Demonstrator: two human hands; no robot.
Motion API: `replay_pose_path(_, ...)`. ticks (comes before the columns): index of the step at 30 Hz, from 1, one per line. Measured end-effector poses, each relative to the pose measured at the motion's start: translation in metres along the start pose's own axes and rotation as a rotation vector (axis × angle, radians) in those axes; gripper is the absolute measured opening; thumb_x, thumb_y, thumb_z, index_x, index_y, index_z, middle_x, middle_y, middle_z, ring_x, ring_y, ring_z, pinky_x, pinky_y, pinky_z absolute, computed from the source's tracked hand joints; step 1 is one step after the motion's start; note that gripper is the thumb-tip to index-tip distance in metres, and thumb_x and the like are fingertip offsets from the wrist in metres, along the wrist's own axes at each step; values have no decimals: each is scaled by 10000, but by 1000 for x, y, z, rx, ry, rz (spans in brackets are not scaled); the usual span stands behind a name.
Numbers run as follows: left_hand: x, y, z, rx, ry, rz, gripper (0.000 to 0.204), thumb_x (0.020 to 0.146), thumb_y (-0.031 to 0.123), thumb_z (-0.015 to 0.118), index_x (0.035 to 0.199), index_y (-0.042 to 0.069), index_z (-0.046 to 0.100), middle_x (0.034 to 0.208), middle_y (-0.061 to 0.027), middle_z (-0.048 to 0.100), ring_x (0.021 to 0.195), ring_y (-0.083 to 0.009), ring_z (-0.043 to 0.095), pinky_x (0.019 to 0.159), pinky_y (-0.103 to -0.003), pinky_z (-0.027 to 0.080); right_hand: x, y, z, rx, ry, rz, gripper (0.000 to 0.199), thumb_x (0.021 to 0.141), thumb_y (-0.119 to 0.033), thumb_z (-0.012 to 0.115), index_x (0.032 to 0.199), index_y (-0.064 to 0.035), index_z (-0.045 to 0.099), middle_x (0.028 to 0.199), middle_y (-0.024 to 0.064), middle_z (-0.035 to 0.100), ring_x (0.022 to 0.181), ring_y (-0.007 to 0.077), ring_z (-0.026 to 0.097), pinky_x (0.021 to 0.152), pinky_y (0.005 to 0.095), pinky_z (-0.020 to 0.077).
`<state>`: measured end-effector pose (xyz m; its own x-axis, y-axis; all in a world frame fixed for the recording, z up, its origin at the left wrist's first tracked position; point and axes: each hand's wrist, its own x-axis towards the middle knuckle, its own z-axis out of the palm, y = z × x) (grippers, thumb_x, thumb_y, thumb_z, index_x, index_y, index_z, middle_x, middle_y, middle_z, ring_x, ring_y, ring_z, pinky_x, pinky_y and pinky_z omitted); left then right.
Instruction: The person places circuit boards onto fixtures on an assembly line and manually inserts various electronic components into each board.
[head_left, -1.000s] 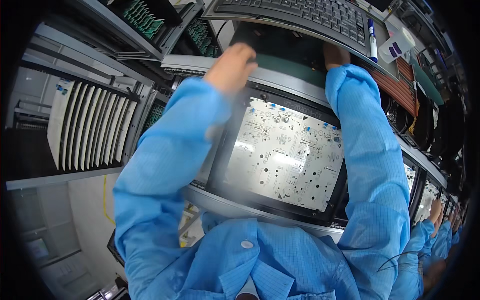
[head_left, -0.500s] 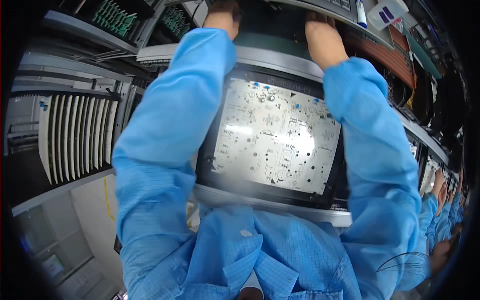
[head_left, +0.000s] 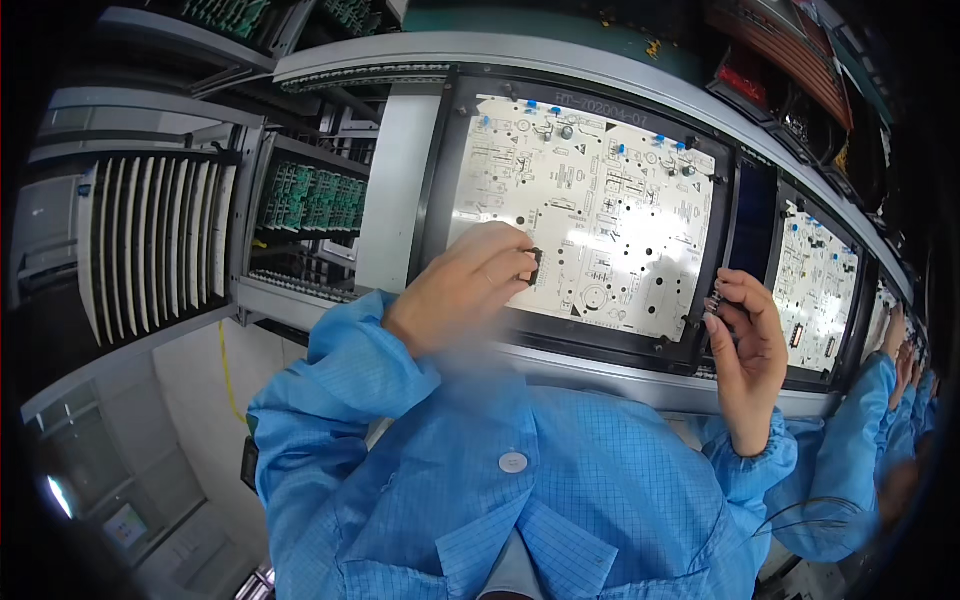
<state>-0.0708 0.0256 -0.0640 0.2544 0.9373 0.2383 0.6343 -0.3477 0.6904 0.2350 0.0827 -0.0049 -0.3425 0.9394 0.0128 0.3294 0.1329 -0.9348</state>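
A white printed circuit board (head_left: 570, 190) sits in a black fixture (head_left: 432, 200) in front of me, with small blue and dark parts along its far edge. My left hand (head_left: 465, 285) is over the board's left side, fingertips closed on a small black component (head_left: 536, 267) at the board's surface. Whether that part is seated cannot be made out. Off the board's lower right corner, my right hand (head_left: 748, 345) pinches a small dark component with metal pins (head_left: 714, 299) between thumb and fingers.
A metal rail (head_left: 520, 52) runs along the far side. Farther right, another white board (head_left: 815, 285) lies in its own fixture. Upright white boards fill a rack (head_left: 155, 260) on the left, with green circuit boards (head_left: 315, 197) beside it. Co-workers' blue sleeves (head_left: 865, 410) line the right.
Both hands have come back from the far side to the board, each now gripping a small component. In view, the board appears farther up and right.
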Motion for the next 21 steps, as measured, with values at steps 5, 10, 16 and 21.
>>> replay_pose_path(5,1,0,-1,17,-41,-17,278,768,-3,714,1026,32,615,1113,-111,593,1069,-300,565,902,-377,478,-12,14,1,28,32,54,337,851,134,559,1172,30,541,1288,151,496,1134,179,544,952,287,481)
replay_pose_path(10,-1,-1,2,28,-50,-17,288,762,-8,719,1028,37,619,1121,-109,595,1065,-298,570,905,-378,478,-15,22,0,-2,72,42,329,855,126,562,1172,37,569,1278,149,519,1107,181,564,939,287,488)
replay_pose_path(16,1,0,4,33,-60,-9,310,761,-3,725,1048,48,618,1128,-103,599,1079,-299,567,913,-389,475,-17,24,2,-76,81,3,320,846,113,583,1154,30,594,1256,148,532,1032,172,592,895,286,502)
replay_pose_path(21,-2,4,3,169,-81,57,345,764,60,740,1091,78,631,1263,-109,561,1194,-341,502,986,-411,444,-11,21,2,-349,-3,-174,366,771,124,642,1113,-1,607,1155,145,561,941,228,610,815,312,500)
